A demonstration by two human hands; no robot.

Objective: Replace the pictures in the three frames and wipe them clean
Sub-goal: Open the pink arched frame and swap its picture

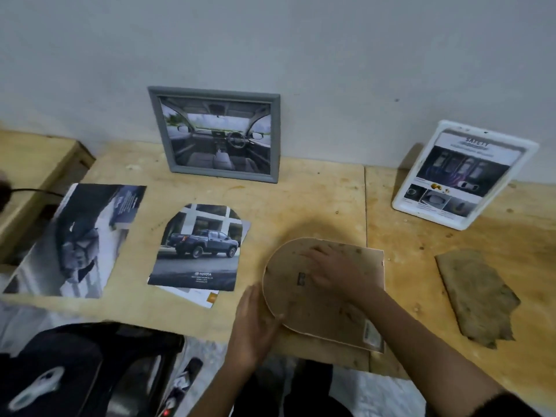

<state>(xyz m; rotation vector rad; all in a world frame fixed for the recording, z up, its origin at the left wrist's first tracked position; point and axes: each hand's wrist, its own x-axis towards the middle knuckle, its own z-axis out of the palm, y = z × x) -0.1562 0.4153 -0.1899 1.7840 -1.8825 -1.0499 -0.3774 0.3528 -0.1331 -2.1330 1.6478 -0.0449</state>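
Arched frame (301,308) lies back-up, arch pointing left.

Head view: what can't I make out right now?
All in the head view:
- Arched frame: front faces the table, so it is hidden.
- Sheet under the truck picture: mostly covered by it.
- White frame: small print blurred.
- Dark object: cut off by the left edge.

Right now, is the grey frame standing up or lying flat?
Standing up. The grey frame leans back against the wall, bottom edge on the table.
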